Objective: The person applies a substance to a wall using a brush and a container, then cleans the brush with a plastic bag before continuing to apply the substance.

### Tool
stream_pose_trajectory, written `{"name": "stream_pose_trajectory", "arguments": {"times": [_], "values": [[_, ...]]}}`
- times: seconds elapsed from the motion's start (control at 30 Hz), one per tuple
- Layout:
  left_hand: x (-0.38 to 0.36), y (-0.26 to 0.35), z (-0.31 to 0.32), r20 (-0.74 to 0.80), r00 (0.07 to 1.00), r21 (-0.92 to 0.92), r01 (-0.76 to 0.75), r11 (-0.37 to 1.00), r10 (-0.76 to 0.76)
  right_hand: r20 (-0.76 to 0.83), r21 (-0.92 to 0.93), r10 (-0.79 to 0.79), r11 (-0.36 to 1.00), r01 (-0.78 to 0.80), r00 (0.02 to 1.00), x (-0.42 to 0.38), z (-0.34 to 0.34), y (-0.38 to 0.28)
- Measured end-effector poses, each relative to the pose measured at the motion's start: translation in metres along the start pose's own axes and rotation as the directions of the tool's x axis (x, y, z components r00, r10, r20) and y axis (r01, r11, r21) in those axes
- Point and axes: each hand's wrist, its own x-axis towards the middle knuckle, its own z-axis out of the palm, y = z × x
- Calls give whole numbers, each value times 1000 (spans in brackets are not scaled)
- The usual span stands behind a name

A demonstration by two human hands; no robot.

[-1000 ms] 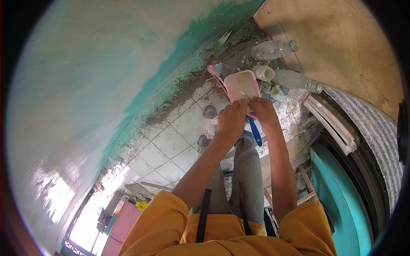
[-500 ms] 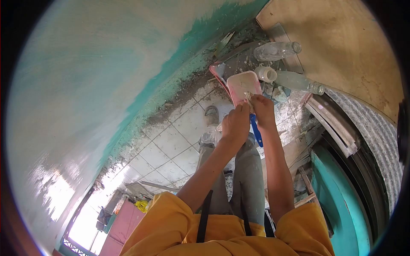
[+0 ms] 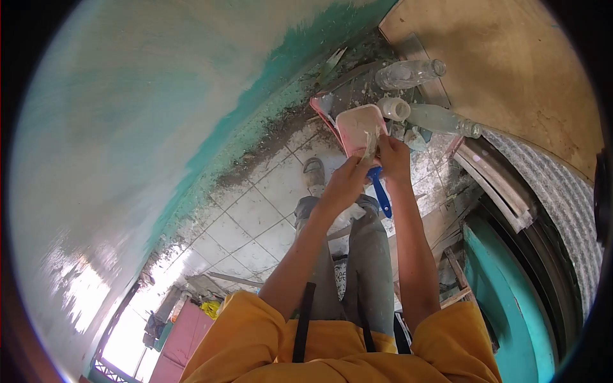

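A paintbrush with a blue handle [image 3: 381, 196] is between my hands, its pale, paint-coated bristles [image 3: 371, 144] pointing away from me. My right hand [image 3: 394, 158] grips the brush from the right side near the bristles, and the handle hangs down past the wrist. From the left, my left hand [image 3: 347, 184] has its fingers closed at the base of the bristles. Directly beyond the hands, a pinkish-white plastic tub [image 3: 348, 121] overlaps the bristles in this view; its inside is smeared with pale paint.
Three glass containers stand beyond the tub: a clear bottle [image 3: 408, 74], a small jar [image 3: 394, 109] and another bottle [image 3: 440, 119]. A partly painted wall [image 3: 159, 96] rises at left. Dusty tiles [image 3: 249, 207] lie below; a wooden board [image 3: 511, 70] and corrugated sheet [image 3: 549, 185] are at right.
My left hand has shifted slightly down and left along the brush, and its fingers are less bunched. More of the bristles shows between the hands.
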Motion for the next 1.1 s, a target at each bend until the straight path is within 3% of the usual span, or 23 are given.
{"name": "stream_pose_trajectory", "arguments": {"times": [0.03,0.13,0.17,0.23,0.33,0.47,0.53,0.63,0.77,0.83,0.87,0.93,1.1], "values": [[0,-1,-3,119,990,-213,105,971,-81,20,85,33,996,-35,999,-2,-2,-4],[2,-6,-7,162,987,-271,57,961,-13,42,116,98,988,-102,994,-12,0,-15],[3,-8,-9,161,987,-271,57,961,-13,43,115,98,988,-102,994,-16,1,-14],[5,-7,-10,90,991,-191,-81,978,99,86,40,140,989,-144,986,-25,0,-11],[7,-6,-10,69,995,-68,-62,996,67,219,-33,77,997,-71,973,-30,-4,3],[4,-8,-9,134,991,51,-31,998,24,112,11,67,998,-69,991,-35,-3,-3],[1,-10,-4,51,996,-101,-64,993,69,145,144,125,979,-146,982,-39,0,-13],[-2,-6,-2,-31,997,-47,-79,996,77,154,166,152,970,-178,976,-41,2,-9],[9,-27,4,-18,1000,-221,-8,975,4,257,171,111,973,-158,960,-54,9,-9],[11,-31,7,-34,987,-243,-159,957,155,340,195,164,951,-240,926,-53,10,-5],[10,-34,7,-32,987,-243,-159,957,156,338,196,164,951,-239,927,-51,9,-3],[-4,-16,1,-59,971,130,-222,966,231,343,277,196,913,-298,918,-50,10,-2],[-8,-5,-2,25,973,389,-222,894,231,270,365,220,877,-311,937,-52,12,-7]]}}
